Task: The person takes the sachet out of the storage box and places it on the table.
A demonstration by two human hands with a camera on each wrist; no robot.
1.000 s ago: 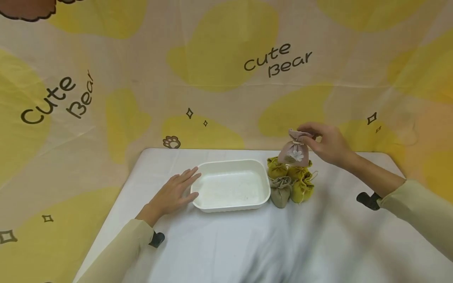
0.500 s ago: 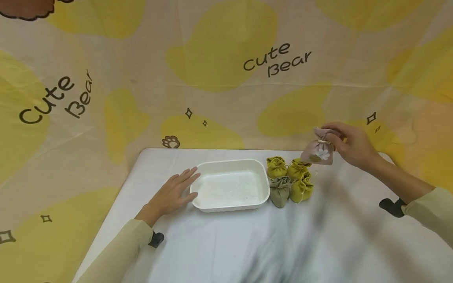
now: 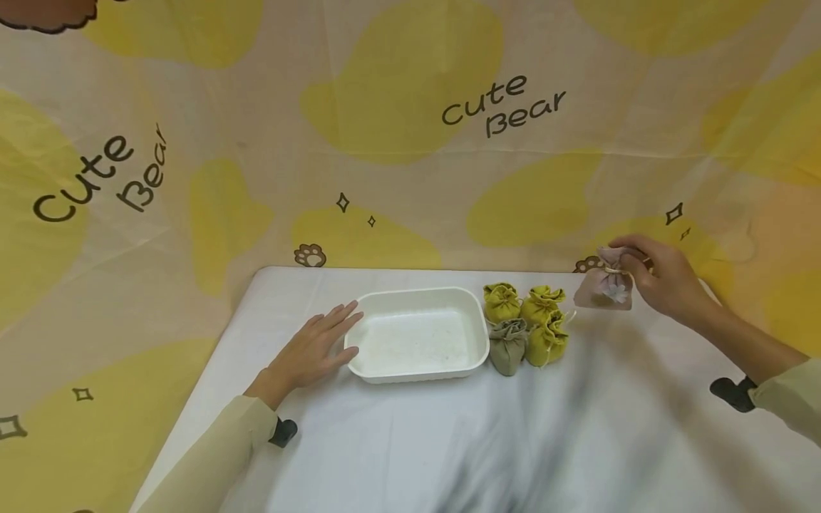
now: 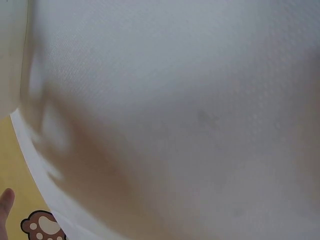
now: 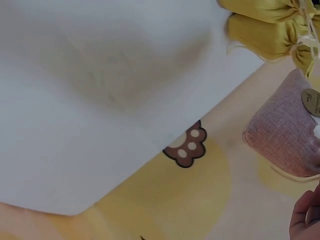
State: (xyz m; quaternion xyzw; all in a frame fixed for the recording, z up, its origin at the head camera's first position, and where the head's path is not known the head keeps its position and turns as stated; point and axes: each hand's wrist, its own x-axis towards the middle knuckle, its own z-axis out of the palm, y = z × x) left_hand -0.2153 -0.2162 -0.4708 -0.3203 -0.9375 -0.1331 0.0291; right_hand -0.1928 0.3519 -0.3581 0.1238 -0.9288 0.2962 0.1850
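Note:
A pink drawstring pouch (image 3: 601, 291) with a white flower on its front hangs from my right hand (image 3: 667, 279), which pinches it by the gathered neck. In the right wrist view the pink pouch (image 5: 285, 127) shows a round tag, and part of my right hand (image 5: 306, 212) appears below it. Just left of it stand several mustard-yellow pouches (image 3: 547, 340) and one grey-green pouch (image 3: 509, 349). My left hand (image 3: 312, 350) has its fingers spread, with the fingertips at the left rim of a white rectangular tray (image 3: 417, 377). Only a fingertip of my left hand (image 4: 6, 202) shows in the left wrist view.
A white tabletop (image 3: 385, 456) lies under everything. Behind it hangs a printed cloth backdrop (image 3: 410, 178) with lettering and paw prints. The grey-green pouch stands close against the tray's right side. Grey blurred streaks cross the lower part of the head view.
My right hand has carried the pink pouch rightward, from above the yellow pouches to their right, and slightly down in the last half second. My left hand and the tray have not moved.

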